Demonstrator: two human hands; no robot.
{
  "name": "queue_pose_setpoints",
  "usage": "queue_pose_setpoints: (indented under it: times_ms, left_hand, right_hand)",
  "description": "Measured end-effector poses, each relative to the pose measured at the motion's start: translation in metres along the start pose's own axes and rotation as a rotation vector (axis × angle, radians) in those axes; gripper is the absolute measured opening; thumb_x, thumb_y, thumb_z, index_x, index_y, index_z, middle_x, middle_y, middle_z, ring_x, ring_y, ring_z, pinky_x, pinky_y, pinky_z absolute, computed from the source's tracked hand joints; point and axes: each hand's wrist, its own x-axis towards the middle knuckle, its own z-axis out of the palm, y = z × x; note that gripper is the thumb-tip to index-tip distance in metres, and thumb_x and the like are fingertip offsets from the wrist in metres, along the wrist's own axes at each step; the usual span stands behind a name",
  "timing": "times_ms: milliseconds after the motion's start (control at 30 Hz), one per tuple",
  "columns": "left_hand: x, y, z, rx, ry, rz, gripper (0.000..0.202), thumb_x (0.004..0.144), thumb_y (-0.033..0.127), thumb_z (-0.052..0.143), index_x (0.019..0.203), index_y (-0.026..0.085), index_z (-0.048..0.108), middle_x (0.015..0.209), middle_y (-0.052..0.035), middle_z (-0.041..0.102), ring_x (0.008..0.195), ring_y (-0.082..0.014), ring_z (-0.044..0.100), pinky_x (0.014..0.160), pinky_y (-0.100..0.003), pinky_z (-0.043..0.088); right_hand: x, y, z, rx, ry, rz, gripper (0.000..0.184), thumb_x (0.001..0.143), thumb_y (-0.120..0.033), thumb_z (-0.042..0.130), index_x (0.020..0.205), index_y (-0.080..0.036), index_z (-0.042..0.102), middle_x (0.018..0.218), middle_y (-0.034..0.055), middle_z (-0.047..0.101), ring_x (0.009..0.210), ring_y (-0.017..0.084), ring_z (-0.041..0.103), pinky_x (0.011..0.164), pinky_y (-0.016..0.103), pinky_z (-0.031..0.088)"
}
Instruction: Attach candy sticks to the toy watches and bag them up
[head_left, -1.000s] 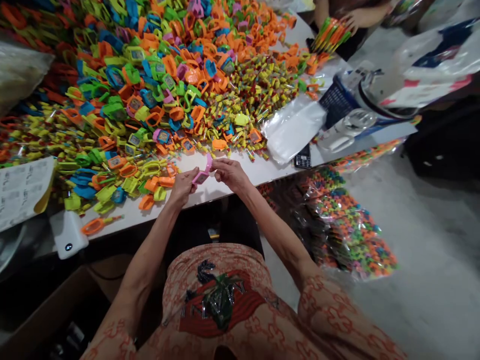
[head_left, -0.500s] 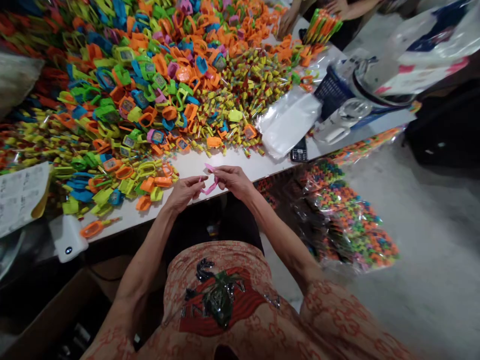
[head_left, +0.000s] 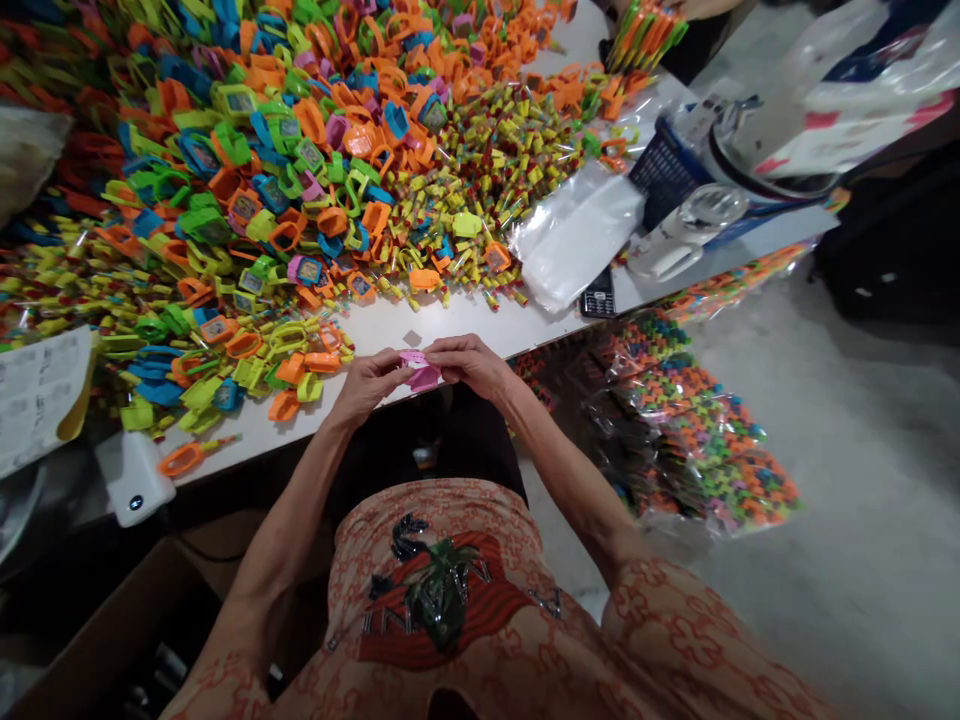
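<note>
Between my two hands, over the table's front edge, is a pink plastic toy watch (head_left: 422, 378) bent into a loop. My left hand (head_left: 369, 385) pinches its left end with thumb and fingertips. On the other side my right hand (head_left: 471, 366) grips it, thumb and fingers closed. A small grey diamond-shaped piece (head_left: 412, 339) lies on the white table (head_left: 457, 325) just beyond my fingers. Left of my left hand lie orange and yellow toy watches (head_left: 296, 368), part of a large heap (head_left: 300, 150) of blue, green, orange and pink ones.
Small yellow candy-like tubes (head_left: 495, 160) lie beside the heap. To the right are clear plastic bags (head_left: 577, 235), a black keypad phone (head_left: 598, 295), a clear mug (head_left: 686, 235) and a blue basket (head_left: 664, 170). A white device (head_left: 135, 480) sits at the left edge; filled bags (head_left: 697, 430) lie below right.
The pink toy watch has turned, and its broad face shows between my hands. My hands have drawn closer together. The grey diamond-shaped piece now shows on the table.
</note>
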Motion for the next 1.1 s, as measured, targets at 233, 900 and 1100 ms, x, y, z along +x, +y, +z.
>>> queue_pose_setpoints:
  times_ms: [233,900,1100]
  left_hand:
    - [-0.003,-0.001,0.004,0.370,0.095,0.213,0.035,0.086,0.056,0.070,0.084,0.022,0.079,0.078,-0.0038,0.065,0.081,-0.0190,0.054,0.086,-0.036,0.046]
    - [0.004,-0.016,0.008,0.357,0.189,0.233,0.009,0.076,0.024,0.067,0.078,0.019,0.075,0.076,-0.0004,0.074,0.070,-0.0143,0.067,0.066,-0.023,0.057]
    - [0.008,-0.016,0.002,0.323,0.151,0.234,0.015,0.079,0.028,0.065,0.083,0.019,0.077,0.077,-0.0004,0.075,0.071,-0.0154,0.070,0.069,-0.026,0.059]
  right_hand:
    - [0.000,0.011,0.010,0.006,0.121,-0.138,0.044,0.061,-0.047,0.090,0.073,-0.019,0.059,0.063,-0.0054,0.059,0.052,0.008,0.053,0.054,0.024,0.043]
    - [0.010,0.031,0.039,-1.679,0.402,-0.780,0.025,0.099,-0.009,0.046,0.080,-0.019,0.060,0.073,0.0038,0.062,0.065,0.016,0.055,0.064,0.029,0.035]
    - [0.015,0.024,0.039,-1.286,0.496,-0.740,0.025,0.104,-0.021,0.047,0.090,-0.017,0.068,0.083,0.0057,0.067,0.071,0.014,0.059,0.068,0.027,0.042]
